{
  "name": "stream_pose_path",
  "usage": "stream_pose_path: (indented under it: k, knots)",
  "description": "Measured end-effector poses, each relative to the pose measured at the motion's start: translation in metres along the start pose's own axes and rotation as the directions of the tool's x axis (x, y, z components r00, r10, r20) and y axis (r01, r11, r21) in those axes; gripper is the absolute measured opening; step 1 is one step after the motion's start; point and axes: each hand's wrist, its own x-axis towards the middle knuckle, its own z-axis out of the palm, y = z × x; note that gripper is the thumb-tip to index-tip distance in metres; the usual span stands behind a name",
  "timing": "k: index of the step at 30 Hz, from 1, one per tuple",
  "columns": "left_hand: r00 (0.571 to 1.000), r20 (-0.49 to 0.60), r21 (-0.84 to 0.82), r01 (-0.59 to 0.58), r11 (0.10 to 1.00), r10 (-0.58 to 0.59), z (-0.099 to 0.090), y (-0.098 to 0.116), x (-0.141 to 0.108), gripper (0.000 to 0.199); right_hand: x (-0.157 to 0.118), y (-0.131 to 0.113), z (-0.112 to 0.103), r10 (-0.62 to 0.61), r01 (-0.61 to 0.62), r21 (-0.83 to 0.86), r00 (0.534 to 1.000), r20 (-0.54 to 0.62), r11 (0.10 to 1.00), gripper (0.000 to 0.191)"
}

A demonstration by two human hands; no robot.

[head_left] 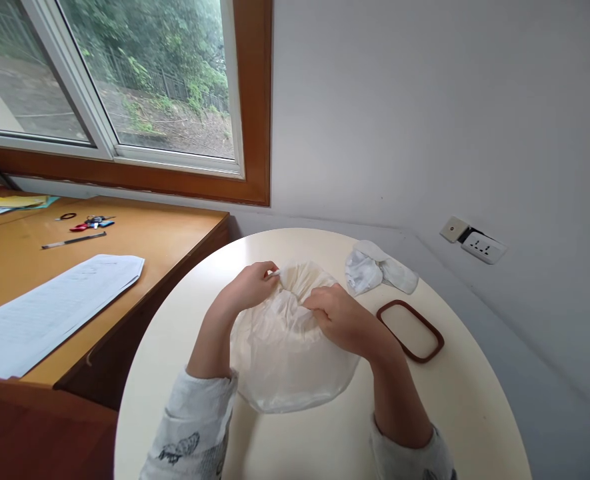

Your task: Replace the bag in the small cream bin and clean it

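Note:
A translucent whitish plastic bag [299,363] lies on the round cream table, its gathered mouth facing away from me. My left hand [251,285] pinches the rim of the bag on the left side, thumb and forefinger pressed together. On the right side of the mouth, my right hand [339,315] is closed on the bag's gathered edge, fingers bent round it. Between the two hands the film is bunched in pleats. Whatever the bag may hold inside cannot be made out.
To the right on the round table [465,407] are a crumpled white plastic bag [369,270] and a brown rounded rectangular frame [437,335]. A wooden desk [175,227] at left bears papers [65,307], a pen [73,241] and keys [95,222]. Wall sockets [483,247] sit behind.

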Motion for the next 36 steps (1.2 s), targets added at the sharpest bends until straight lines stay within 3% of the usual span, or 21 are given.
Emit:
stream_pose_path:
  k: [9,15,19,23,26,31,36]
  knots:
    - [0.998,-0.050,-0.026,0.029,0.999,-0.031,0.000,0.002,0.001,0.027,-0.011,0.000,-0.011,0.034,-0.033,-0.018,0.998,0.044,0.999,0.025]
    - [0.995,-0.095,-0.036,0.019,0.999,-0.022,-0.001,0.003,0.000,0.025,-0.022,-0.006,-0.023,0.034,-0.033,0.025,0.998,-0.051,0.999,0.029]
    - [0.991,-0.124,-0.088,-0.055,0.995,0.043,-0.001,0.008,-0.004,0.024,-0.021,-0.009,-0.023,0.003,0.011,0.120,0.993,-0.119,0.993,0.039]
    - [0.968,-0.203,-0.129,-0.176,0.976,0.147,0.000,0.019,-0.008,0.021,-0.014,-0.010,-0.016,0.046,-0.021,0.167,0.988,-0.149,0.986,0.038]
    - [0.952,-0.222,-0.136,-0.243,0.960,0.209,0.000,0.024,-0.011,0.021,-0.009,-0.011,-0.008,0.080,-0.063,0.166,0.992,-0.096,0.984,0.035]
    - [0.956,-0.180,-0.131,-0.259,0.957,0.234,-0.002,0.026,-0.014,0.024,-0.006,-0.012,-0.001,0.144,-0.144,0.132,0.990,0.008,0.981,0.031]
    - [0.958,-0.149,-0.100,-0.260,0.960,0.244,-0.005,0.028,-0.017,0.023,-0.008,-0.010,0.001,0.097,-0.116,0.148,0.987,0.129,0.982,0.034]
